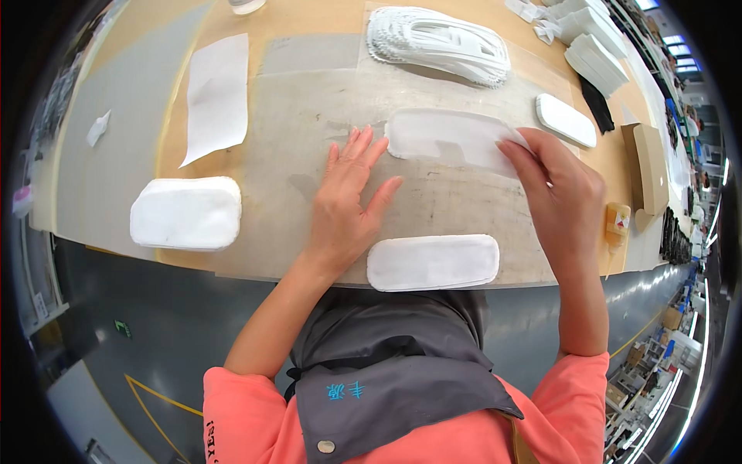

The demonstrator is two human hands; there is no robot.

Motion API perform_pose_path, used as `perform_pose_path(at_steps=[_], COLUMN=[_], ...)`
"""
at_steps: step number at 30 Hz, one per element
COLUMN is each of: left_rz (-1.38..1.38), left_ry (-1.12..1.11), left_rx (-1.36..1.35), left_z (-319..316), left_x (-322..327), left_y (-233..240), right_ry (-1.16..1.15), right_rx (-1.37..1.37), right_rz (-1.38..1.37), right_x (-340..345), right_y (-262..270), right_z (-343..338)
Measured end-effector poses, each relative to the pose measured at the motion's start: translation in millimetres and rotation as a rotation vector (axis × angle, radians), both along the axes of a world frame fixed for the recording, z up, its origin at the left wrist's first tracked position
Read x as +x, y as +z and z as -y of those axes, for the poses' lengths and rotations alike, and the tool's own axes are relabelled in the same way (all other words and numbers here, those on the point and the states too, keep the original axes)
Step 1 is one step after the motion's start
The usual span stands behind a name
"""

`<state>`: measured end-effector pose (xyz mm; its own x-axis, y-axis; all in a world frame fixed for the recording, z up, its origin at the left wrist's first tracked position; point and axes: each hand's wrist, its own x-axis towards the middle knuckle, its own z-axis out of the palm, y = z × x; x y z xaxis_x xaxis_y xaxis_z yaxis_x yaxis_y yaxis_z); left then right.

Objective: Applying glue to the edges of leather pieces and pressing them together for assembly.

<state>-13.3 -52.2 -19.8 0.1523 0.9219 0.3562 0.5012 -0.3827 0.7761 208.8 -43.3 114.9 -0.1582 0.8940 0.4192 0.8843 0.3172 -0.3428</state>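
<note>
My right hand (556, 174) pinches the right end of a thin translucent white sheet (481, 130) with rounded ends between thumb and fingers. That end looks lifted off the worktable; the sheet's left end lies low over the surface. My left hand (353, 197) rests palm down with its fingers apart, fingertips close to the sheet's left edge and holding nothing. Nearest my body, a white padded oblong piece (433, 263) with rounded corners lies at the table's front edge. Another stack of white oblong pieces (185, 213) sits at the left.
A tall pile of white frame-shaped layers (440, 43) stands at the back. A white sheet (217, 95) lies back left. Toward the right are a small white pad stack (566, 120), folded white bundles (596, 64), a cardboard box (646, 168) and an amber bottle (617, 225).
</note>
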Motion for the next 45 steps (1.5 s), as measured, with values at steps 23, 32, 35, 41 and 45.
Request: perform_pose_path(at_steps=[23,32,35,41,45], left_rz=[-0.229,-0.294,-0.285,-0.257,-0.258], left_ry=[0.088,0.038,0.04,-0.077,-0.141], left_rx=[-0.475,-0.225,-0.233,-0.117,-0.141], left_z=[89,86,86,72,63], left_x=[0,7,11,10,11], left_y=[54,58,58,47,43], right_ry=[-0.283,-0.055,-0.111,-0.202,-0.206], right_rx=[-0.526,-0.716,-0.83,-0.824,-0.879], right_rz=[-0.305,-0.317,-0.414,-0.588,-0.462], right_x=[54,70,75,68,69], right_y=[-81,-77,-74,-82,-78], right_z=[117,94,93,101,100])
